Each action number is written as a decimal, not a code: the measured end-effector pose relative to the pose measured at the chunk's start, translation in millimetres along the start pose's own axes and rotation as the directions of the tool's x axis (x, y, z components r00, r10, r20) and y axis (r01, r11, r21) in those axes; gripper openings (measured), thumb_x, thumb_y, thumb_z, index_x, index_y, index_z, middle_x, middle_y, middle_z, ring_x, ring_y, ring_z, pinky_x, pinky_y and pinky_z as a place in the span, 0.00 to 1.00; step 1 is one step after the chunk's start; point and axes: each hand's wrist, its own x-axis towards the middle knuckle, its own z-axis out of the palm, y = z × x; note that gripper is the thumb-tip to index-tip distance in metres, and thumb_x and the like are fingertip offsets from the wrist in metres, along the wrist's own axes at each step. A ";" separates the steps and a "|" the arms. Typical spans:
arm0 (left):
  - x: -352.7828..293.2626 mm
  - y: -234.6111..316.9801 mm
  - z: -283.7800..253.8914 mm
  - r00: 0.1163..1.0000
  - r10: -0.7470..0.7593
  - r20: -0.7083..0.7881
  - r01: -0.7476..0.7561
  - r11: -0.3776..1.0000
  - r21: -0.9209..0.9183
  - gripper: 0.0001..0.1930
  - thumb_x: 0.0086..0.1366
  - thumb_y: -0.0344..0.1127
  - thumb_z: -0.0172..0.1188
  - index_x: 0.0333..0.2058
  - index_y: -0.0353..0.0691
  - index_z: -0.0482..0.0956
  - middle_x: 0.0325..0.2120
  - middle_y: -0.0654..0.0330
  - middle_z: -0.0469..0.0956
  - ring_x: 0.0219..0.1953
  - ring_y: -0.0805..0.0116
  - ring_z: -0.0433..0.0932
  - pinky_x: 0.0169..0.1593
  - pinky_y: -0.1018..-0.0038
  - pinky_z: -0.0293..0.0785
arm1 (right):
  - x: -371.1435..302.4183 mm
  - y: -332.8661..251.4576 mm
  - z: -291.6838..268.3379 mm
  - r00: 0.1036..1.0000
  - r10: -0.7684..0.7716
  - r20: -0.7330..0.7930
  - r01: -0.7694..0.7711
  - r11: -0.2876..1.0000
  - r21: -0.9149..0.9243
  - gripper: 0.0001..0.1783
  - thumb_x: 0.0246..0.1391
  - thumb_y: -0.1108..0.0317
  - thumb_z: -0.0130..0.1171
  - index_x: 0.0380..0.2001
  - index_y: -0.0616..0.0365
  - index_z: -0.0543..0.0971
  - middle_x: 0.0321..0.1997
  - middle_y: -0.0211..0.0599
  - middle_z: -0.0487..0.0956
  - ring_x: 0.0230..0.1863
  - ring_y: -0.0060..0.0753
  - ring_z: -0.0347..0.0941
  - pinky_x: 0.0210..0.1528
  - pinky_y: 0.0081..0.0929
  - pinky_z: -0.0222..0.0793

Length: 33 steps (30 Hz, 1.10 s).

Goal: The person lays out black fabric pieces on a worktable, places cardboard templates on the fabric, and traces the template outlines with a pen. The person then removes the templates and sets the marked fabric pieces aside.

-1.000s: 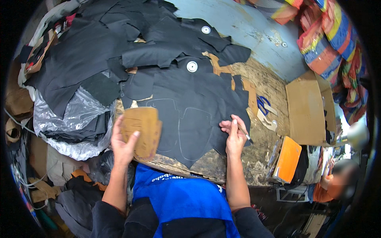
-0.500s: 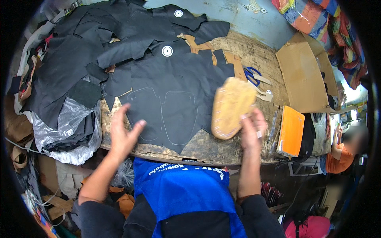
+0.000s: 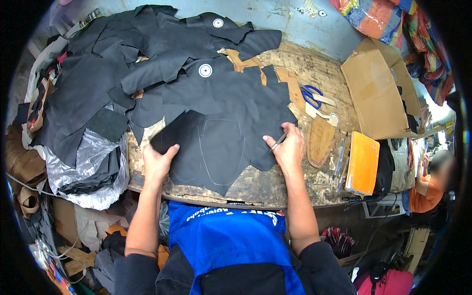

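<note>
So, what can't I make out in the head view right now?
All in the head view:
Left hand: fingertips hidden behind the black sheet.
Pen: partly covered by the fingers of the right hand.
Cardboard box: most of the inside hidden by its near wall.
Colourful bundle: cut off by the upper edge.

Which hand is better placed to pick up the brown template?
Probably the right hand: it's nearer the brown template, though holding a pen. The left hand holds the black sheet farther left.

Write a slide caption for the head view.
Left hand grips a black sheet marked with outlines; right hand holds a pen; a brown template lies on the worn table.
</note>
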 end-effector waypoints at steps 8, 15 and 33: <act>-27.5 -13.6 -30.7 0.966 -0.168 0.198 0.221 0.932 -0.287 0.11 0.63 0.30 0.56 0.41 0.29 0.77 0.36 0.61 0.78 0.37 0.75 0.73 0.43 0.78 0.69 | 10.1 12.6 -6.3 0.999 -0.050 -0.019 0.050 0.998 0.037 0.36 0.27 0.58 0.75 0.44 0.58 0.75 0.44 0.41 0.77 0.49 0.45 0.68 0.52 0.39 0.63; -13.3 -35.2 -58.9 0.981 -0.123 0.150 0.136 0.988 -0.077 0.12 0.63 0.27 0.53 0.44 0.29 0.75 0.38 0.62 0.78 0.38 0.75 0.74 0.45 0.77 0.68 | 7.8 -5.5 -0.3 0.990 -0.130 0.057 0.120 0.980 0.160 0.33 0.29 0.60 0.74 0.43 0.57 0.76 0.41 0.42 0.78 0.47 0.45 0.69 0.51 0.40 0.64; -18.8 7.4 -53.6 0.986 0.068 -0.149 -0.124 0.902 -0.413 0.15 0.66 0.31 0.53 0.49 0.31 0.72 0.43 0.58 0.76 0.44 0.73 0.73 0.50 0.79 0.65 | 24.3 -57.1 -26.5 0.898 -0.194 -0.396 0.433 0.554 0.711 0.09 0.48 0.83 0.58 0.29 0.60 0.70 0.28 0.27 0.70 0.27 0.14 0.63 0.29 0.12 0.60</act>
